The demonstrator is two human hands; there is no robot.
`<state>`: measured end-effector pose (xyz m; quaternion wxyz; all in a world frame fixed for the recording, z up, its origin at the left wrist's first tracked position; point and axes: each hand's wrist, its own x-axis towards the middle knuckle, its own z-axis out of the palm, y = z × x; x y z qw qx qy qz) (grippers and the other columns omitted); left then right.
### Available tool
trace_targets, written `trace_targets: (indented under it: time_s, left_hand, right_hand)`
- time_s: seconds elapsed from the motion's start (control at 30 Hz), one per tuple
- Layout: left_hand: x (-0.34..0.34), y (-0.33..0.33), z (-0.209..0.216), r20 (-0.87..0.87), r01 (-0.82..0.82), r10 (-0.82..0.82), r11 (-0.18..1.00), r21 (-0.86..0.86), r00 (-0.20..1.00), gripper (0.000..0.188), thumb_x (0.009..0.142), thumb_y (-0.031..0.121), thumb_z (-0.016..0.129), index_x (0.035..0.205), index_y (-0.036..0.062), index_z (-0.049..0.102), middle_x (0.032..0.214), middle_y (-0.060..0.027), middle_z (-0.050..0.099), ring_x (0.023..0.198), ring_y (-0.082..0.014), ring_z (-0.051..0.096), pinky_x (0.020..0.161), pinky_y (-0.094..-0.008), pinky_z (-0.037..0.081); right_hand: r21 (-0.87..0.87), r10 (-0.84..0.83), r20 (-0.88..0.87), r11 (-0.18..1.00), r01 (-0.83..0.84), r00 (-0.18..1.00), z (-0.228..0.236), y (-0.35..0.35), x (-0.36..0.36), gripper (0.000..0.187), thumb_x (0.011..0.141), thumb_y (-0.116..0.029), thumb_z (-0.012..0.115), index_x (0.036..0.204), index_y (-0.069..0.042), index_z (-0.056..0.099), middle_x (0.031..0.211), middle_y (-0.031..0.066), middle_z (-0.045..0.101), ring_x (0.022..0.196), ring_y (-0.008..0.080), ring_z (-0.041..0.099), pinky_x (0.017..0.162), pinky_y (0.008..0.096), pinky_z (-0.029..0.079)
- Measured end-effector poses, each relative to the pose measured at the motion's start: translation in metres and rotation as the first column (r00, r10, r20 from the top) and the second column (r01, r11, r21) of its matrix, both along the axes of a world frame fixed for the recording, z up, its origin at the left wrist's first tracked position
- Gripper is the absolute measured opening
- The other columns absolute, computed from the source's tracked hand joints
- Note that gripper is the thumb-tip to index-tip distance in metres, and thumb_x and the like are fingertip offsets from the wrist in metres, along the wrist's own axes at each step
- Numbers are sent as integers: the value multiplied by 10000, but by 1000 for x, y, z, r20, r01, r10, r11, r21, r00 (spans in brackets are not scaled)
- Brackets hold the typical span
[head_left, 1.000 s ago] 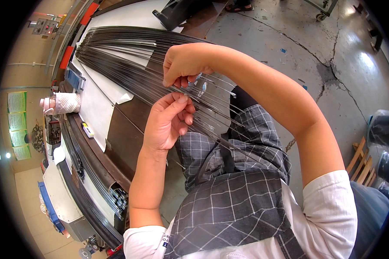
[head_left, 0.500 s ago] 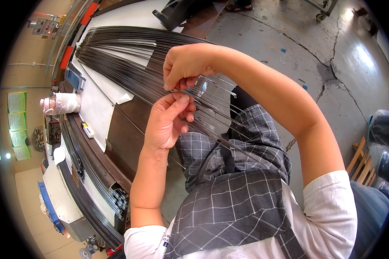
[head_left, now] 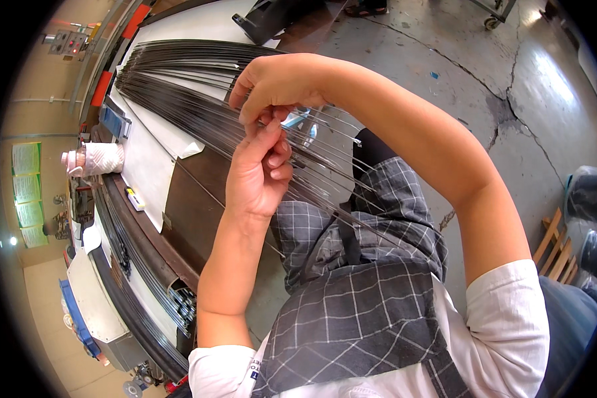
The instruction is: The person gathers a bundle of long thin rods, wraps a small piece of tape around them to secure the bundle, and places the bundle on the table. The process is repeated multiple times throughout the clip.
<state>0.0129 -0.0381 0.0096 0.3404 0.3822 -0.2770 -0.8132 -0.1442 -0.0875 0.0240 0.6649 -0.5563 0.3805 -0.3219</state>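
A wide sheaf of long, thin dark metal rods (head_left: 179,103) fans out from the table toward my lap, its near ends spread over my checked apron. Above these rods, my left hand (head_left: 260,166) is closed, with thumb and fingertips pinched on a thin rod. Just beyond it, my right hand (head_left: 278,86) bends downward, its thumb and fingers closed at the same spot, almost touching the left fingertips. The fingers hide most of the piece between them. Other rods pass beneath both hands.
White sheets (head_left: 154,179) cover part of the brown table (head_left: 196,205). A pink-and-white cup (head_left: 103,159) and a small yellow-and-white box (head_left: 134,199) stand along its left side. Bundled metal tubes (head_left: 182,305) lie lower left. Right of me is cracked grey floor (head_left: 438,73), with a wooden pallet (head_left: 556,249).
Both hands have moved up and slightly away from me, and their fingertips are closer together. The right hand has shifted a little left. The fanned rods lie nearly as before.
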Motion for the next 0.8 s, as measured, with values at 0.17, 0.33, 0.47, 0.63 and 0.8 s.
trace_targets:
  time_s: [0.17,0.33,0.47,0.63,0.8]
  left_hand:
    - [-17,-3,8,96,30,-27,999,-32,995,97,845,178,620,895,117,565,739,27,529,592,-36,424,384,-127,312]
    - [-24,-14,0,94,48,-41,996,-72,995,138,836,199,630,886,80,582,736,24,542,583,-33,431,372,-118,286]
    - [-25,-19,9,244,207,-180,974,-90,953,239,865,254,585,951,31,594,717,19,541,539,-27,421,354,-126,264]
    - [5,-35,16,361,204,-99,943,-265,927,255,868,271,582,940,30,625,702,10,579,512,-21,441,376,-143,259]
    - [29,-66,18,390,141,17,917,-373,921,218,867,259,583,938,59,634,706,24,598,556,-29,475,430,-146,291]
  right_hand:
    - [-75,3,-148,997,-14,989,1,-11,-7,388,664,-51,665,1026,71,593,744,79,635,610,99,526,506,212,403]
    - [-144,-24,-196,990,-4,980,6,-15,-12,377,656,-44,646,1010,76,593,693,62,626,575,108,528,507,225,417]
    - [-259,-95,-519,965,-50,849,8,-21,-20,326,626,-50,640,940,35,626,676,65,617,560,130,536,505,247,429]
    - [-397,-225,-775,900,-178,591,-9,-23,-30,142,579,-79,617,695,-4,652,658,115,628,581,198,601,526,336,464]
    - [-536,-378,-763,824,-185,525,-14,2,-19,147,605,-110,627,693,7,640,683,150,626,673,304,621,589,393,497]
